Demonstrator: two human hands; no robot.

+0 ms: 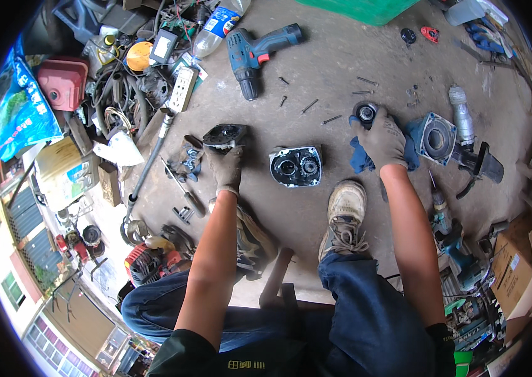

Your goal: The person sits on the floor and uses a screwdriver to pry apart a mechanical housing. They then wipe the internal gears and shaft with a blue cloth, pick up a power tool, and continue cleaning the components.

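Holding a dark, hollow housing cover (225, 134) left of the frame's centre, the gloved left hand (225, 168) has its fingers curled on the cover's lower edge; the cavity is blackened and the rim shows a thin, pale line. The gloved right hand (382, 139), right of centre, grasps a round part (365, 113), dark outside with a brighter metal ring about its middle. Between the hands, at mid-frame, lies a gear housing (296, 167), face up: its pale rim is roughly four-sided, the interior is black and greasy-looking, with a round bore on the left and a toothed gear on the right. Blue cloth (360, 159) shows on both sides of the right hand. Just right of it lies a teal tool body (437, 138) with a pale flange and a round opening. Loose screws (310, 106) are scattered on the concrete floor (335, 56) above centre. A teal cordless drill (254, 55) lies in the upper middle, and a screwdriver (194, 202) lies left of the left forearm.
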